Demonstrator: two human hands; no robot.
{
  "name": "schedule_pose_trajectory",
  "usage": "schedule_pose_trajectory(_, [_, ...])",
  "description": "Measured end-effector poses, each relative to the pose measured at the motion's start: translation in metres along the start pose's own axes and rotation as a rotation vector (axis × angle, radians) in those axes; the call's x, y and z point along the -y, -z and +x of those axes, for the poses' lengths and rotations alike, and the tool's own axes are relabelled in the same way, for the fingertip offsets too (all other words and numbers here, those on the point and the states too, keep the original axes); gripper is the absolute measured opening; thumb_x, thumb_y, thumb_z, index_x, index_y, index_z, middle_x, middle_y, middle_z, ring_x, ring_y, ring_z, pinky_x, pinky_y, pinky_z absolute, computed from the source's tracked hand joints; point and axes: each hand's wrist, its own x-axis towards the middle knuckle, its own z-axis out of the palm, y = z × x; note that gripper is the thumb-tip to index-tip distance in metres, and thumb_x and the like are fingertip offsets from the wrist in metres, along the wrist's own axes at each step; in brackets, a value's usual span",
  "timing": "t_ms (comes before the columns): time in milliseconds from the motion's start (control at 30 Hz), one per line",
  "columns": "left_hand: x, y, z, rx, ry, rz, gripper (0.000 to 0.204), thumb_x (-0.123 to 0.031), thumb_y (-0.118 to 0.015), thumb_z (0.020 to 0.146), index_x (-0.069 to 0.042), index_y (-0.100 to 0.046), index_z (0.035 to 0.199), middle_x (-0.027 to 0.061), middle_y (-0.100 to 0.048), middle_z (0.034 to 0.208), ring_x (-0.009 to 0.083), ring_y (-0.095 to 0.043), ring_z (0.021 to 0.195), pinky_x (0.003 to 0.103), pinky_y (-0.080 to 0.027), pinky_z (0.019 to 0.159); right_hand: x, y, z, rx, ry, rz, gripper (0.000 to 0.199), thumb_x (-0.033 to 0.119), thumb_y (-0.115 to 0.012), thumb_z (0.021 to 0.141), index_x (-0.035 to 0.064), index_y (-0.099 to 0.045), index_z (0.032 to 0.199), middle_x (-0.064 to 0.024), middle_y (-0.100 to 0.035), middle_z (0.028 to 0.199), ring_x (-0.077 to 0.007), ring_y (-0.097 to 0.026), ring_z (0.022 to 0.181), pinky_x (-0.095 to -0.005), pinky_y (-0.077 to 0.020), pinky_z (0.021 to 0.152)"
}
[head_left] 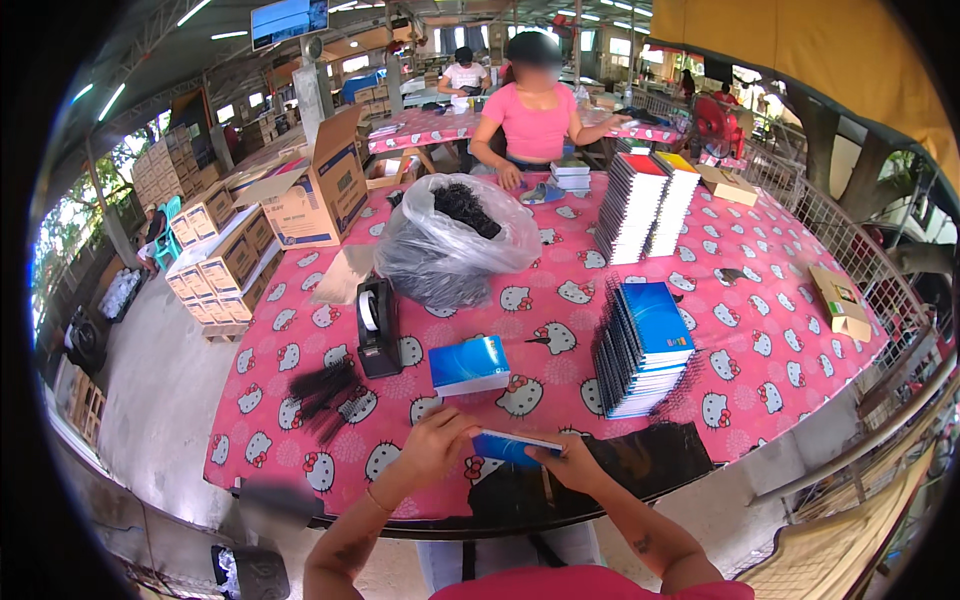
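blue booklet [505,449] (thin) between both hands [438,441]

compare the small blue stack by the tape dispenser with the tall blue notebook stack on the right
The small stack is low; the tall stack rises much higher. The small stack shows no coils; the tall stack has black coils. Both are blue on top.

At the lower centre of the frame, the right hand [572,464] grips a blue booklet [505,449] while the left hand [437,443] has its fingers at the booklet's left end. Just above lies a blue-covered stack [468,362]; left of centre stand a black tape dispenser [379,345] and loose black coils [325,390]. Spiral notebooks [640,360] pile up right of centre, a plastic bag [425,260] bulges above the dispenser, and a person in pink [530,118] stands at upper centre
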Motion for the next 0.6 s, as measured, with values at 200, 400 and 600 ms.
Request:
schedule_pose_trajectory(200, [-0.026, 0.003, 0.014, -0.167, -0.143, 0.236, 0.037, -0.028, -0.066, 0.093, -0.009, -0.063, 0.125, 0.0094, -0.059, 0.122, 0.0304, -0.060, 0.101, 0.050, -0.039, 0.098, 0.007, -0.002, 0.000, -0.059, 0.070, 0.080, 0.034, 0.013, -0.063, 0.099, 0.0009, -0.063, 0.132, -0.0097, -0.070, 0.121, -0.0129, -0.061, 0.109, -0.0286, -0.0460, 0.098])
schedule_pose_trajectory(400, [-0.038, 0.008, 0.009, -0.176, -0.148, 0.426, 0.057, -0.043, -0.063, 0.092, -0.006, -0.055, 0.135, 0.0108, -0.056, 0.131, 0.0311, -0.052, 0.120, 0.057, -0.029, 0.107, 0.022, -0.007, -0.013, -0.083, 0.044, 0.166, 0.035, 0.013, -0.062, 0.100, 0.0009, -0.062, 0.133, -0.0079, -0.068, 0.122, -0.0113, -0.060, 0.107, -0.0280, -0.0469, 0.097])
schedule_pose_trajectory(600, [-0.057, -0.037, -0.016, -0.195, -0.002, 0.569, 0.070, -0.048, -0.059, 0.094, -0.002, -0.046, 0.144, 0.0187, -0.041, 0.154, 0.0384, -0.032, 0.146, 0.070, -0.011, 0.113, 0.024, -0.019, -0.015, -0.196, -0.053, 0.322, 0.038, 0.018, -0.063, 0.100, 0.0030, -0.061, 0.135, -0.0021, -0.068, 0.114, -0.0070, -0.059, 0.097, -0.0235, -0.0497, 0.084])
